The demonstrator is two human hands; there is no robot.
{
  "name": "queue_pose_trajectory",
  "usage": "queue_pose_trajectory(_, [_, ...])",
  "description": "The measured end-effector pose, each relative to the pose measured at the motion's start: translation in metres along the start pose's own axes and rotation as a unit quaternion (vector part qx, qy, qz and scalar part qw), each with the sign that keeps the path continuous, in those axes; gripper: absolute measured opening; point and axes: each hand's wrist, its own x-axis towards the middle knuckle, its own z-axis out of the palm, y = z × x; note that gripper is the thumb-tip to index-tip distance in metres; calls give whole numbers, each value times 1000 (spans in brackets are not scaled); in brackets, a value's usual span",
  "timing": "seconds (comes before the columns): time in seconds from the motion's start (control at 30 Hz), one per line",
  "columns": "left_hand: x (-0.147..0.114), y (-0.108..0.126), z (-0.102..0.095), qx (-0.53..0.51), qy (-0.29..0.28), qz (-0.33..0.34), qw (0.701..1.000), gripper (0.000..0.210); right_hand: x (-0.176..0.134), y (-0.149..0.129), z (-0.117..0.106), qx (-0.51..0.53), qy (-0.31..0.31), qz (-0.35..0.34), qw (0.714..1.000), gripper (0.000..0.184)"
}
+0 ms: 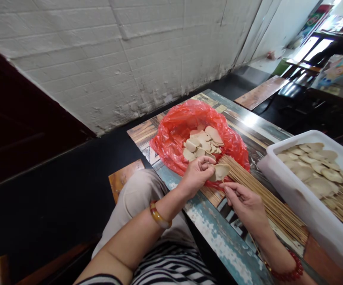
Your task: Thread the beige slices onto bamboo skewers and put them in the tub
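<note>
Slice point(221, 172) — one, thin, beige, smooth and rounded — is at the near edge of the bag point(171, 130), pinched between the left hand's point(199, 173) thumb and fingers. Just beside it, the right hand point(246, 204) pinches one thin stick point(256, 246) at its lower edge. Overlapping slices point(202, 140), too many to count, heap inside the bag — one, crinkled red plastic. Right of the bag are one bundle point(263, 198) of slim sticks and one white tub point(296, 200).

L hand point(198, 174) w/ beige slice point(221, 172), R hand point(245, 202) w/ skewer point(222, 181)
</note>
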Motion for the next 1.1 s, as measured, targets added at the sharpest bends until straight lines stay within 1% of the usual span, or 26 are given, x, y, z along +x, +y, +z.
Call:
queue_pose_trajectory(0.23, [0,-1,-1,5,-1,1,1000,24,1,3,-4,-28,-2,-10,1000,27])
queue_pose_trajectory(0.53, [1,-3,-4,15,0,10,1000,25,0,1,-7,-53,-11,-42,998,32])
queue_pose_trajectory(0.83, [1,-4,-5,27,-18,4,999,25,0,3,-6,-49,-11,-23,998,32])
queue_pose_trajectory(1.1, [1,-4,-4,34,-25,4,999,24,2,5,-7,-54,-16,-32,998,30])
